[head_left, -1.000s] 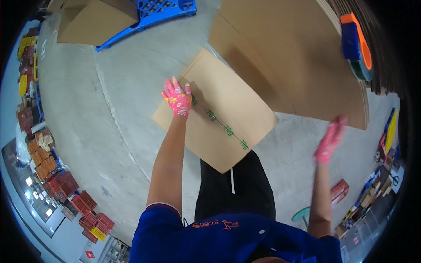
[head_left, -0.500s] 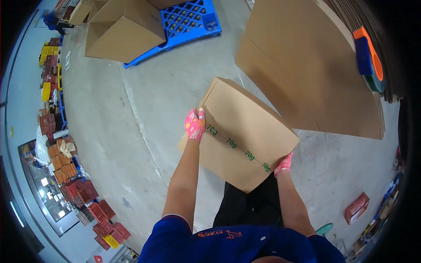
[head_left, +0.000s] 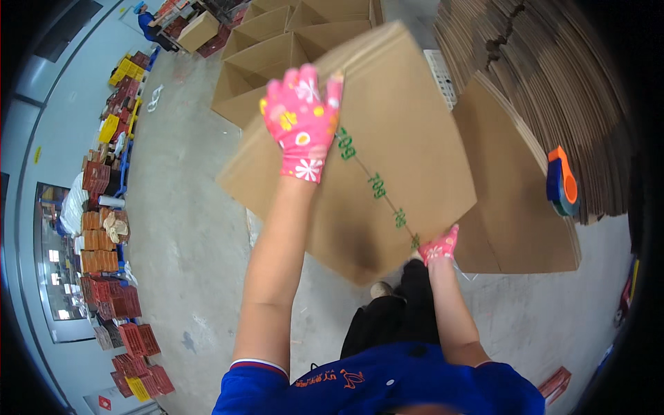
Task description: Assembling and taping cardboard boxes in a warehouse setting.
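Note:
A brown cardboard box (head_left: 408, 131) with green printing along its seam is held up tilted in front of me. My left hand (head_left: 301, 121), in a pink flowered glove, grips it near the upper left edge, with the fingers lying over the cardboard. At the lower right corner my right hand (head_left: 440, 247), gloved the same way, holds the box from its side. The undersides of the fingers are hidden. The box's far edge is slightly blurred.
Open cardboard boxes (head_left: 259, 59) stand together beyond the held box. To the right are flat cardboard sheets (head_left: 508, 228), an orange and blue tape dispenser (head_left: 561, 181) and a tall cardboard stack (head_left: 553, 90). Crates (head_left: 114, 297) line the left wall; a person (head_left: 148, 26) stands far left.
The box has risen closer to the camera and shifted forward, still in both hands. My left arm reaches farther out. The view has moved, bringing more open boxes into sight.

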Motion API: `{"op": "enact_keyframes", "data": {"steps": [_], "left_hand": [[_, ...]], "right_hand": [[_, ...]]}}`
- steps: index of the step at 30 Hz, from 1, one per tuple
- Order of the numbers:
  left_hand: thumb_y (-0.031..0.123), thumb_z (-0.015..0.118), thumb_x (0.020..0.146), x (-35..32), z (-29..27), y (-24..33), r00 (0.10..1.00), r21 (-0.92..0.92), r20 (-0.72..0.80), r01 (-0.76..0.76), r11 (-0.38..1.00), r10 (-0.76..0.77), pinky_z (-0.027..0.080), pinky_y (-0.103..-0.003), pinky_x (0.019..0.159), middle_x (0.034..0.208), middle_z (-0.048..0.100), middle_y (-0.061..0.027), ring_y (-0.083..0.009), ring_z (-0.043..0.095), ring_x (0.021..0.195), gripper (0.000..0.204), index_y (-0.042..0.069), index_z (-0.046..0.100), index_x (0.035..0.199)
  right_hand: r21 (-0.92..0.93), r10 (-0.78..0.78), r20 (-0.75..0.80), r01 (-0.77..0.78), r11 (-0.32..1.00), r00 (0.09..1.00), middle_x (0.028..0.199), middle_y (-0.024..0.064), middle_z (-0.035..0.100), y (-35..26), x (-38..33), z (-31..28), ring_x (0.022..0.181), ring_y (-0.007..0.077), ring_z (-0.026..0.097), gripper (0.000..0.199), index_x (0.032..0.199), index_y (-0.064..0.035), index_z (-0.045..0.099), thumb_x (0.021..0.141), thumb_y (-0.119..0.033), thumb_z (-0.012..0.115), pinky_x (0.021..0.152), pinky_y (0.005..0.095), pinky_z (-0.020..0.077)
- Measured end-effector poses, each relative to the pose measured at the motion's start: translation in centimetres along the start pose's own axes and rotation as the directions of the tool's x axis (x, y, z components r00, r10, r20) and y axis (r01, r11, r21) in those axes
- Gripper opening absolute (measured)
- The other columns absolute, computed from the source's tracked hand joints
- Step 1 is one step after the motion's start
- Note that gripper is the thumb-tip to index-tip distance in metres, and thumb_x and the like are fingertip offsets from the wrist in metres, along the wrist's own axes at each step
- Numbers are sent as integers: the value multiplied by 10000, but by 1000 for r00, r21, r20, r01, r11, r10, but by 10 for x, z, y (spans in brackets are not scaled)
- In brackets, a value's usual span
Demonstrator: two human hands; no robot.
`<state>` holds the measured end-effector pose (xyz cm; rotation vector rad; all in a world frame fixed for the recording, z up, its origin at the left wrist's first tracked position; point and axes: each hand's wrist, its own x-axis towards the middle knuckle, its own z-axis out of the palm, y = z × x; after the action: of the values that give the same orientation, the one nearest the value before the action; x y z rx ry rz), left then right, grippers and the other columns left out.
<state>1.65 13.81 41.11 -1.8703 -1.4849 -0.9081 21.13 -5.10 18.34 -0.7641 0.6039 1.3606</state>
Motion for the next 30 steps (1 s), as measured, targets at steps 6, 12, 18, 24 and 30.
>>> {"op": "enact_keyframes", "data": {"steps": [6, 12, 18, 24, 30], "left_hand": [[172, 486, 891, 3, -52, -43, 897, -402, -303, 187, 897, -323, 470, -306, 720, 904, 632, -76, -181, 592, 813, 225, -3, 618, 937], [626, 431, 864, -207, -24, -115, 0, -420, 837, 641, -643, -547, 436, -524, 901, 1341, 417, -153, -311, 467, 1184, 729, 100, 337, 1359], [790, 314, 775, -242, 100, -62, -81, -212, 962, 388, -897, -262, 150, -649, 1051, 1525, -3, -155, -380, 90, 1387, 965, 203, -3, 1472], [567, 586, 807, -302, 163, -17, -503, -182, 793, 341, -922, -343, 390, -595, 953, 1468, 151, -166, -422, 244, 1297, 888, 164, 113, 1442], [265, 670, 813, -316, 221, -1, -699, -377, 102, 631, -678, -708, 548, -398, 617, 1171, 469, -136, -288, 563, 869, 469, 99, 411, 1167]], "right_hand": [[158, -126, 342, 75, 985, 931, 1425, 52, 374, -17, 82, 85, 1282, 229, 367, 664, 1385, -85, 357, 917, -556, 325, 1080, 394, 274], [-445, 174, 416, 33, 895, 892, 1461, 105, 305, -58, 193, 53, 1323, 253, 325, 711, 1421, -104, 289, 920, -607, 261, 1034, 487, 321], [-547, 229, -192, -297, 783, 955, 1541, 94, 10, -66, 213, 56, 1399, 368, 61, 914, 1479, -227, 80, 788, -785, 294, 1043, 609, 191], [-678, 138, -245, -271, 683, 960, 1533, 93, 66, -29, 237, 98, 1352, 395, 204, 980, 1478, -230, 47, 760, -731, 488, 955, 598, 345], [-772, -56, -315, -222, 596, 947, 1488, 165, 193, -15, 247, 111, 1241, 406, 388, 1020, 1473, -249, 78, 723, -621, 659, 795, 527, 492]]}}
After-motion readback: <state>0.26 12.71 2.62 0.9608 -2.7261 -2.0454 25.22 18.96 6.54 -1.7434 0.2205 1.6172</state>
